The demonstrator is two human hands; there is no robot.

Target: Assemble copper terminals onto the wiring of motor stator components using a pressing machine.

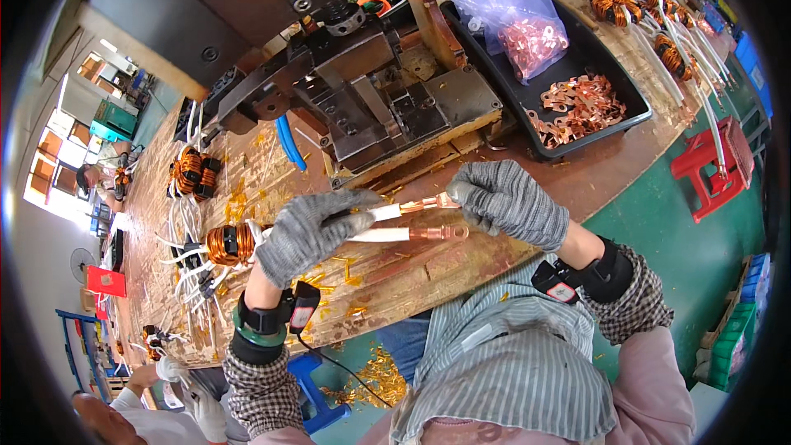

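My left hand [303, 235], in a grey knit glove, is closed round two white cables leading from a copper-wound coil [231, 245] on the table. The lower cable [381, 235] ends in a copper lug [438, 233], its tip free. On the upper cable [386, 213], bare copper and another lug [428, 203] show at the end. My right hand [512, 202], gloved alike, pinches the tip of that upper lug between thumb and fingers. Both hands are just above the wooden table, in front of a dark metal press; the glove partly hides the right fingertips.
The press [371, 107] stands beyond my hands. To its right, a black tray [568, 146] holds loose copper lugs and a plastic bag of more. Several other coils [194, 173] with white cables lie left and far right. A red stool [713, 169] stands at right; a co-worker sits lower left.
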